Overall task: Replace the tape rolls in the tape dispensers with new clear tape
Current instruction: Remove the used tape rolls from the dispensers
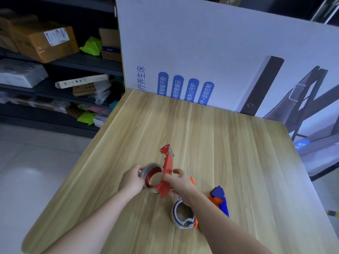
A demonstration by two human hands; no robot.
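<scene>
Tape roll [151,166]: clear-grey; we saw it sitting round the red hub of the red dispenser [167,165], near the front middle of the table [238,162].
Red dispenser: tilted, with the toothed metal end pointing away from us and the other end low and near us. It was held between both hands. We could not tell if the low end touched the table.
Left hand [132,180]: fingers and thumb curled round the roll's outer edge, gripping it from the left.
Right hand [180,182]: thumb and fingers pinched the flat red frame just right of the roll.
Second roll [174,213]: clear with a pale rim; it lay on the table near us, partly under the right forearm.
Blue dispenser [220,197]: blue and orange, on the table just right of that forearm. The arm hid whether it joined the second roll.
Board [201,52]: a big white printed panel that stood at the table's far edge.
Shelves [82,61]: dark, at the left rear, holding a brown box [42,43] and green bags [91,45].
</scene>
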